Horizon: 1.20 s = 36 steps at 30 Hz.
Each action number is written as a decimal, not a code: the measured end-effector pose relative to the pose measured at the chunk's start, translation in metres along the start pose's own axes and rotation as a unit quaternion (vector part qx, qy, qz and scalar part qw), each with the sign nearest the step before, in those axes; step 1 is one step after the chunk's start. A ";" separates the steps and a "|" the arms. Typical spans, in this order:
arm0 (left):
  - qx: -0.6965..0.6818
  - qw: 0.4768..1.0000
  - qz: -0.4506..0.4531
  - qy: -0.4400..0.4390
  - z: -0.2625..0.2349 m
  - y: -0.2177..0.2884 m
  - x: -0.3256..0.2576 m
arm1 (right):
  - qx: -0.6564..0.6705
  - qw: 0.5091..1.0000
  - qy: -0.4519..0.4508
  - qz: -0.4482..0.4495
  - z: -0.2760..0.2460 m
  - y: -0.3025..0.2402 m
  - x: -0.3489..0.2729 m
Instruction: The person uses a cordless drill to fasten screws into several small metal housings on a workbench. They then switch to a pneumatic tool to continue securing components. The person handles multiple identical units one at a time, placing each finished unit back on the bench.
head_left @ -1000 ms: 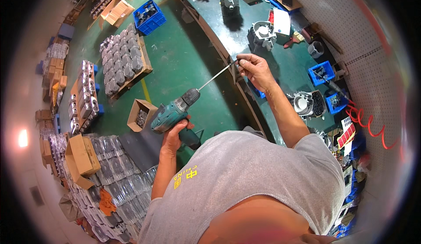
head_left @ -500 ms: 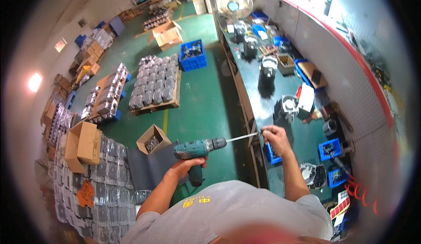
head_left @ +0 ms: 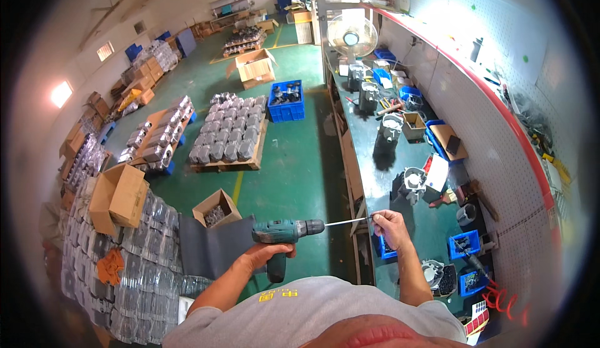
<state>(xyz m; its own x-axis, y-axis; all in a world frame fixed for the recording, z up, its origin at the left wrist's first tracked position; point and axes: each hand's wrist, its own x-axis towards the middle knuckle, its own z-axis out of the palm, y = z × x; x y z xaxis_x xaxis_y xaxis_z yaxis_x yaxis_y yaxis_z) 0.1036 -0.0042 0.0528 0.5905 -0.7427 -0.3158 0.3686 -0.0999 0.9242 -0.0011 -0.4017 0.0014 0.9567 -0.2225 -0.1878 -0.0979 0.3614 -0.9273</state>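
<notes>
In lower ctr, L hand [head_left: 269,253] is wrapped round drill [head_left: 276,230]; R hand [head_left: 390,228], nearly closed, pinches tip of bit [head_left: 345,222].

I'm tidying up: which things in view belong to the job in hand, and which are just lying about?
In use: drill, in the left hand; long bit, its tip at the right hand.

Seemingly lying about: orange cloth; brush; blue crate.

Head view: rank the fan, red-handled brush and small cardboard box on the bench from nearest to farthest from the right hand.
1. Red-handled brush: on the bench, ahead and right of the right hand.
2. Small cardboard box: farther along the bench.
3. Fan: toward the far end.
</notes>
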 end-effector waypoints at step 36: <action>0.030 0.998 0.054 0.024 0.001 -0.022 -0.022 | 0.116 0.993 -0.025 0.024 0.021 0.003 -0.013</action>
<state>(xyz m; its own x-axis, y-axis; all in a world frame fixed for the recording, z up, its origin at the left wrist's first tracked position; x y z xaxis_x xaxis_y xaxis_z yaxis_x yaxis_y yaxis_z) 0.0817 0.0131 0.0391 0.6581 -0.7192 -0.2229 0.2589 -0.0619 0.9639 -0.0079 -0.3785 0.0077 0.9655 -0.1559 -0.2083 -0.0839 0.5713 -0.8164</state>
